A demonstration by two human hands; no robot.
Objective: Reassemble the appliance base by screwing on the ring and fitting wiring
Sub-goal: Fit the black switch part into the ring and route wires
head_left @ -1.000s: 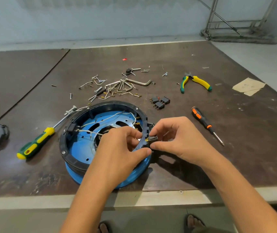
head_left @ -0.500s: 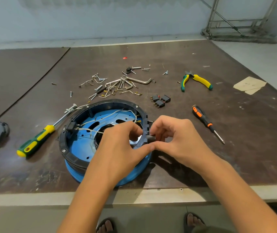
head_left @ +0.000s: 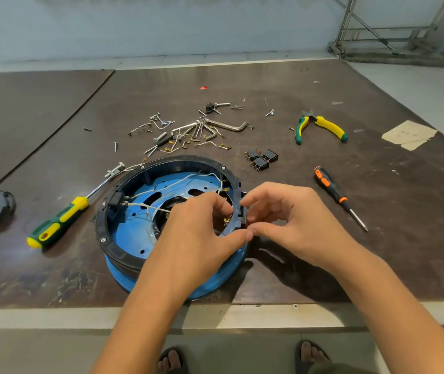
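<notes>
– Appliance base (head_left: 119, 273) is near the front edge of the table (head_left: 377, 238), blue shell down, with the black ring (head_left: 188, 160) on top. What has changed in the last second?

– The black switch (head_left: 242, 213). A second ago the right hand (head_left: 293, 220) held it clear of the ring's outer wall, its yellow terminals showing. Now it is pushed into the notch in the ring and I can barely see it.

– So it's seated?

– Probably close, but the fingers hide the joint. Both hands have closed in, and the thumbs now touch just below the notch.

– And the grips?

– The right hand pinches the switch between forefinger and thumb. The left hand (head_left: 196, 233) grips the ring, with its fingers curled inside and its thumb on the outside, bracing it.

– What does the base hold?

– White wires (head_left: 177, 182) loop across the blue floor. Another switch (head_left: 117, 201) sits at the left wall with wires running into it. Screw heads (head_left: 223, 167) show on the ring, so I'd say the ring is already screwed down and the wiring is the work in hand.

– Any spares?

– Three spare switches (head_left: 262, 159) lie on the table just behind the base.
</notes>
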